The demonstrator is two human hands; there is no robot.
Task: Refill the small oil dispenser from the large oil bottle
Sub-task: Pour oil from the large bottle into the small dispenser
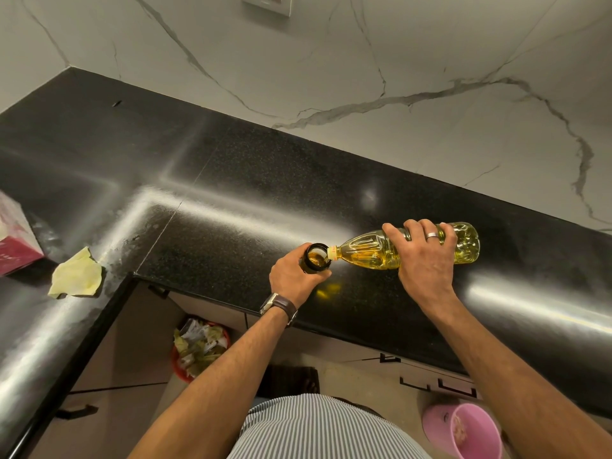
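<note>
The large clear oil bottle (371,251), full of yellow oil, lies tipped almost level over the black counter (231,193). My right hand (425,260) grips its body from above. Its neck touches the rim of the small dark dispenser (317,257), which stands upright near the counter's front edge with its mouth uncovered. My left hand (294,279) wraps around the dispenser from the near side. Amber oil shows inside the dispenser's mouth.
A crumpled yellow cloth (76,274) and a pink box (15,236) lie on the left arm of the L-shaped counter. Below stand a red bin of scraps (198,351) and a pink bucket (463,432). A marble wall (364,61) backs the counter.
</note>
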